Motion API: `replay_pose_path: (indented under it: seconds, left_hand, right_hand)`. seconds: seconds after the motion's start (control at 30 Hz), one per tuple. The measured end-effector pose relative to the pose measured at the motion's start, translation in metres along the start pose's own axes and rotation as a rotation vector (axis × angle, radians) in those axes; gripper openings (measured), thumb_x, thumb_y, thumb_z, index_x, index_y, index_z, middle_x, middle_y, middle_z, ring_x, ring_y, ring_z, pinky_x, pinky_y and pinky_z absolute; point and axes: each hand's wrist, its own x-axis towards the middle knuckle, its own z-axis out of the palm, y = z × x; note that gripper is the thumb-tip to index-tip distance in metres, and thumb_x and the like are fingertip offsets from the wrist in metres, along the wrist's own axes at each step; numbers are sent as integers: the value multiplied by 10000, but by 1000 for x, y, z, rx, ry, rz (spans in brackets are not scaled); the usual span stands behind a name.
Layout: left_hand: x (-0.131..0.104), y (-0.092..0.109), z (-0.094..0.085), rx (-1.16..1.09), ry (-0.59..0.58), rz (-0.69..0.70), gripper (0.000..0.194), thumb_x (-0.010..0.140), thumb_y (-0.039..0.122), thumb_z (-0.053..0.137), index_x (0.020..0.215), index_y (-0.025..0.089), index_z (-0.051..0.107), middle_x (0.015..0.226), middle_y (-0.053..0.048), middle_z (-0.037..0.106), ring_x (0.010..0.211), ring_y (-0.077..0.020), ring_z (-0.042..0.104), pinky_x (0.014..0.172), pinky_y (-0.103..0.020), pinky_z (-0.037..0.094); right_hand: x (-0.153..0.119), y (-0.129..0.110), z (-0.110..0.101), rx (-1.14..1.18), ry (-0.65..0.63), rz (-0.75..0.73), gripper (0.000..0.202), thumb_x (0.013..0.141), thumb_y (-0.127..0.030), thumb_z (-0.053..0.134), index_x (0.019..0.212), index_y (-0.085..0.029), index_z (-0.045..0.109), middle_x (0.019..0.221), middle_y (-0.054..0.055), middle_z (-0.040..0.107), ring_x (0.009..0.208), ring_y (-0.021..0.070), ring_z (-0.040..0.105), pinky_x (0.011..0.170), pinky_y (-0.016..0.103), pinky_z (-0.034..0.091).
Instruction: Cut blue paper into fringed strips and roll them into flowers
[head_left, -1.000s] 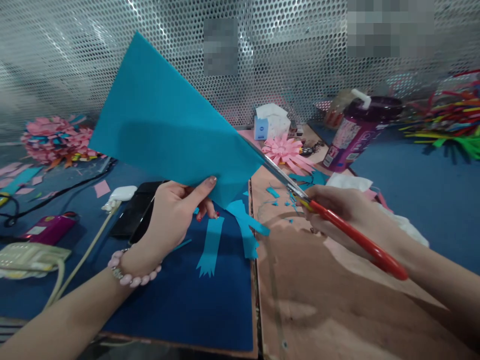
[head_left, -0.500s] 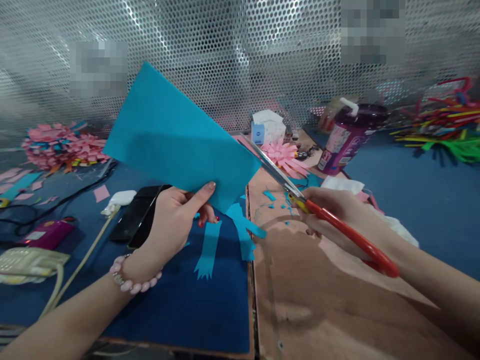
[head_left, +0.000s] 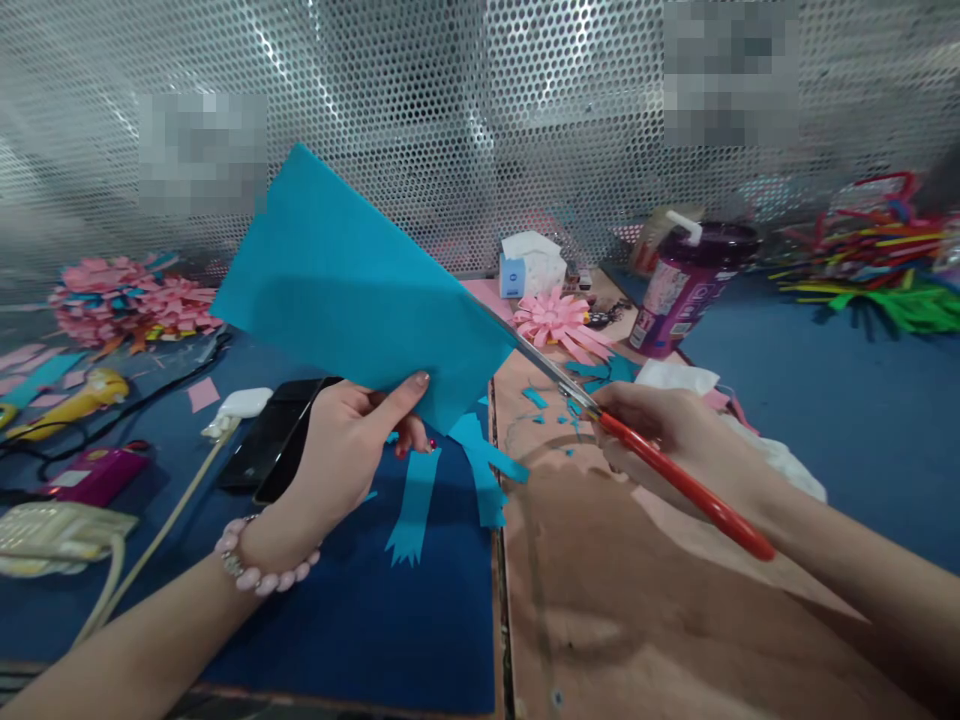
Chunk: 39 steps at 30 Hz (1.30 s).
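Note:
A blue sheet of paper (head_left: 352,270) is held up at a slant, pinched along its lower edge by my left hand (head_left: 360,435), thumb in front. My right hand (head_left: 675,440) grips red-handled scissors (head_left: 675,480), whose blades lie at the sheet's upper right edge and reach past its right corner. Part of the blades is hidden by the paper. Below the sheet, a blue paper strip (head_left: 414,505) with a jagged end rests on the dark blue surface, and more blue strips (head_left: 480,475) lie across the seam. Small blue scraps (head_left: 534,398) are scattered near the scissors.
Behind stand a tissue pack (head_left: 532,265), a pink paper flower (head_left: 553,318) and a purple cup (head_left: 686,290) with a straw. Coloured pipe cleaners (head_left: 892,260) are at right. At left lie a black phone (head_left: 274,440), a yellow glue gun (head_left: 79,400), a power strip (head_left: 60,535) and pink flowers (head_left: 127,300).
The scissor blades have closed together along the paper's edge, and the two handles now line up. The sheet stays in my left hand, and the view has shifted slightly.

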Motion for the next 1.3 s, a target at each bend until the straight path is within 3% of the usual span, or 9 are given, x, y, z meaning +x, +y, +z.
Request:
replay_pose_path:
  seconds: [0.3,0.67,0.9,1.3]
  left_hand:
    - [-1,-2,1,43,10,-4,475,805,427,615,387,207,570,399,-46,559,395,-137,517,435,-269,441]
    - [1,-7,-1,-58,-24,-1,413,809,382,631,448,192,566,430,-20,555,411,-121,507,425,-262,420]
    - [1,-11,-2,-77,20,-4,354,803,349,629,493,183,583,478,-28,591,433,-126,539,432,-254,443]
    - [3,-13,-1,-146,35,-3,313,778,317,663,516,156,601,465,-26,579,418,-113,520,413,-237,424]
  right_hand:
    - [-1,-7,-5,52,11,-1,126,758,-303,536,818,-193,534,642,-22,547,557,135,493,506,250,361]
    - [-1,-7,-4,-49,63,-26,95,745,-259,490,789,-182,526,656,-11,535,593,139,473,522,247,341]
    - [-5,-14,-4,-155,126,-37,120,721,-296,502,777,-192,525,625,-10,533,551,139,450,503,251,324]
    - [-5,-15,-3,-136,147,-81,116,707,-253,475,779,-186,537,626,1,533,552,144,442,513,270,311]
